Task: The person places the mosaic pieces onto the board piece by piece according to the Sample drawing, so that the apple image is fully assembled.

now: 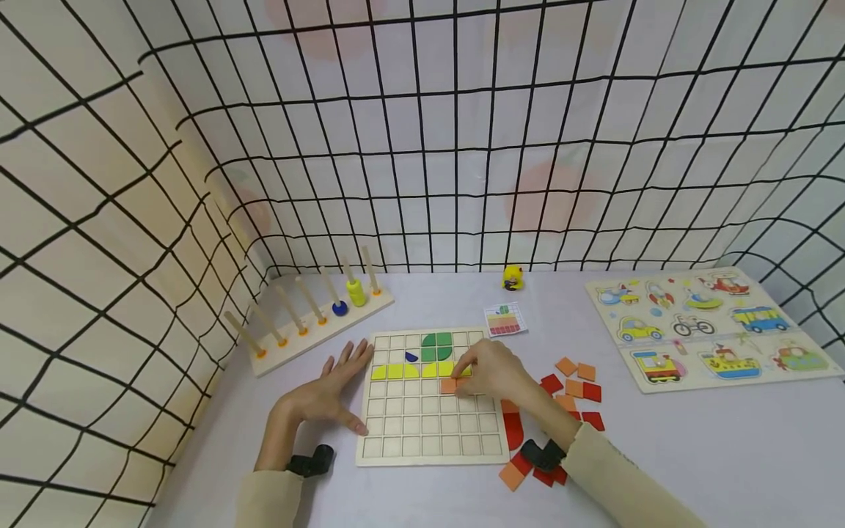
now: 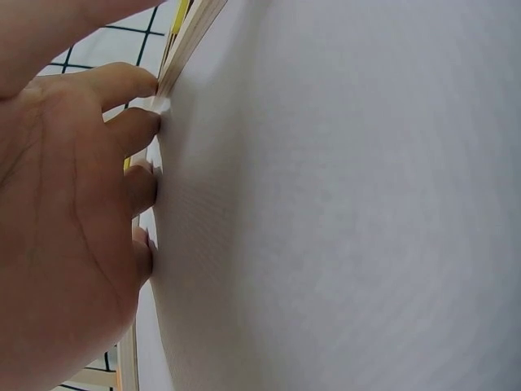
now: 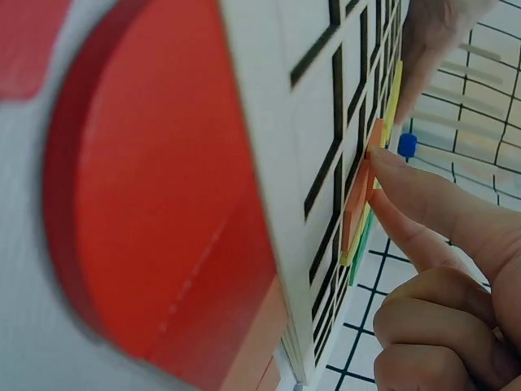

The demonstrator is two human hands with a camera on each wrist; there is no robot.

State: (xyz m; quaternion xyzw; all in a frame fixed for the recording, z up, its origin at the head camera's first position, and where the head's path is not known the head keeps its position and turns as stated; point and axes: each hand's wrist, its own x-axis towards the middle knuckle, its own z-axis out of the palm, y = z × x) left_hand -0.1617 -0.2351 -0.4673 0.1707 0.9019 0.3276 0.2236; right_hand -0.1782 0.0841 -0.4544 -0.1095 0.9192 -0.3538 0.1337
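Note:
A wooden grid board lies flat on the table. My left hand has its fingers spread, with thumb and fingertips at the board's left edge. Over the right half, my right hand pinches an orange square tile between thumb and index finger, low at the grid. Beside it sits another orange tile, just below a row of yellow pieces. Green pieces form a leaf-like shape higher up, and a small dark blue piece lies tilted on the grid.
Loose red and orange tiles lie right of the board, some under my right forearm. Behind it are a picture card and a yellow figurine. A peg stand is at back left, a vehicle puzzle at right. Black netting encloses the table.

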